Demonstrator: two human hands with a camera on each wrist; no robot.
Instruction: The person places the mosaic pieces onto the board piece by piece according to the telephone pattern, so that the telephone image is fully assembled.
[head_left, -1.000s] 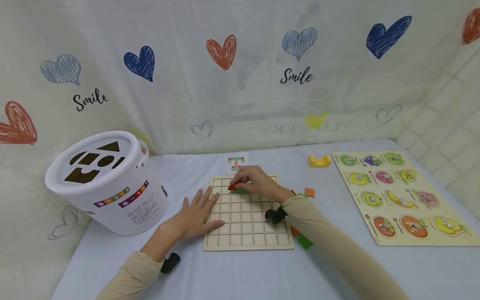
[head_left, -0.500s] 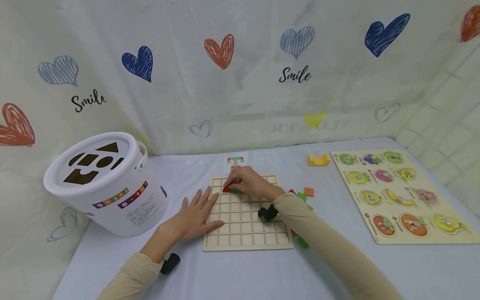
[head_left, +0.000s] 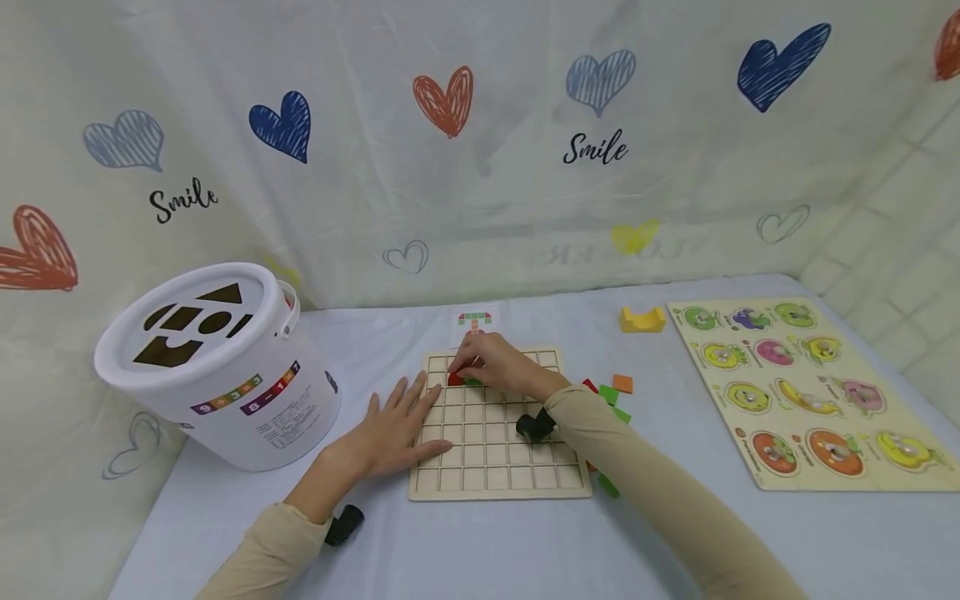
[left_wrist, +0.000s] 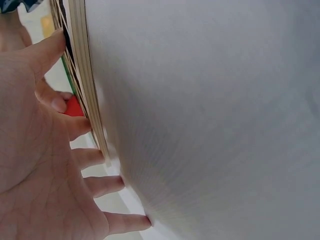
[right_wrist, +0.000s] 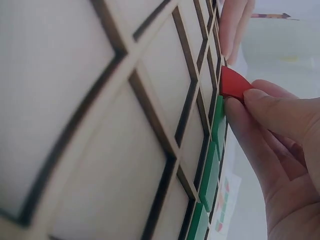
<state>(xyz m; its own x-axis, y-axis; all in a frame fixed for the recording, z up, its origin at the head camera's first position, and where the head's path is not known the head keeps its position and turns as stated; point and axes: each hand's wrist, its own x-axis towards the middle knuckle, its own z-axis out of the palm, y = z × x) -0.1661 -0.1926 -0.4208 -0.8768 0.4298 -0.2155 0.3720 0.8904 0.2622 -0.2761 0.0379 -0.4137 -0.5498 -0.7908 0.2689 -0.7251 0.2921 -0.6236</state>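
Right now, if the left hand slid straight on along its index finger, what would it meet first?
Probably the red piece pinched by the right hand, though exact depth is unclear.

A pale, lightly creased sheet (head_left: 510, 200) hangs behind the bench (head_left: 465, 554), printed with scribbled hearts (head_left: 282, 125) in dark blue, light blue, orange-red and yellow, some merely outlined. The black word "Smile" (head_left: 595, 149) appears on it twice. Towards the right edge runs a faint brick-like pattern (head_left: 896, 237). White cloth (head_left: 712, 533) covers the bench, and the light is soft.
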